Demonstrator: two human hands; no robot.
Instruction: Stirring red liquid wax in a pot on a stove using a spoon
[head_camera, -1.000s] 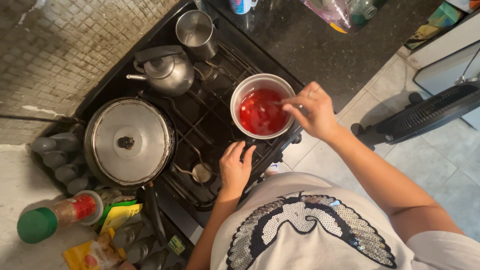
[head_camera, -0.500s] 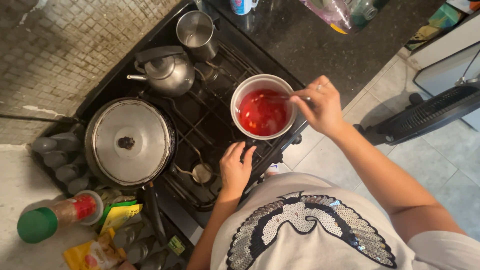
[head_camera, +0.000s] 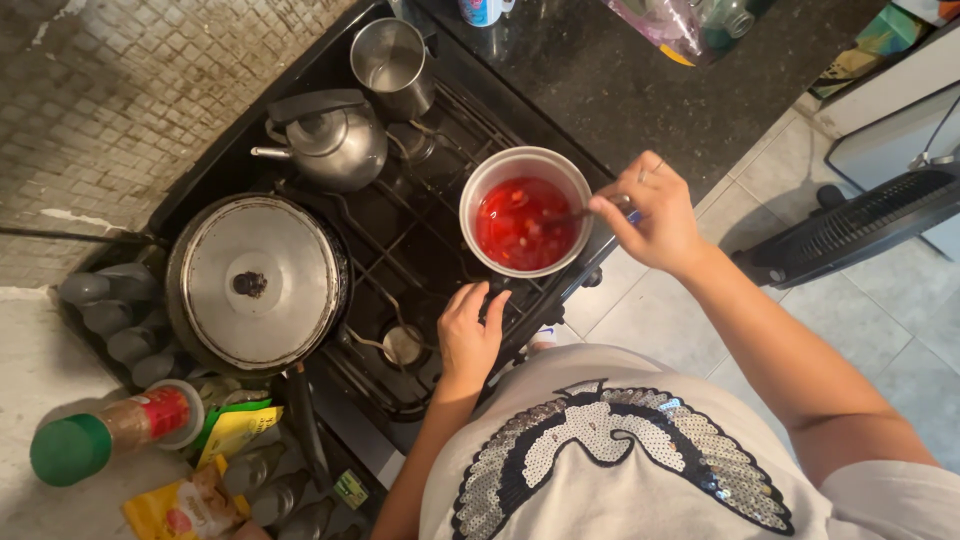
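So the small white pot (head_camera: 525, 210) of red sauce sits on the stove's (head_camera: 420, 250) front right burner, near its front edge, and a spoon (head_camera: 580, 212) dips in from the right. The right hand (head_camera: 650, 215) has its fingers (head_camera: 612, 210) pinched shut on the spoon's handle just past the rim, probably to keep clear of the heat. The left hand (head_camera: 470, 335) steadies the pot's dark handle (head_camera: 495, 300), fingers curled on it; kettle (head_camera: 325, 140) and lidded pan (head_camera: 258, 280) sit toward the back and left.

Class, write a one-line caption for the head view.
Right hand stirs red sauce in a white pot; left hand holds its handle.
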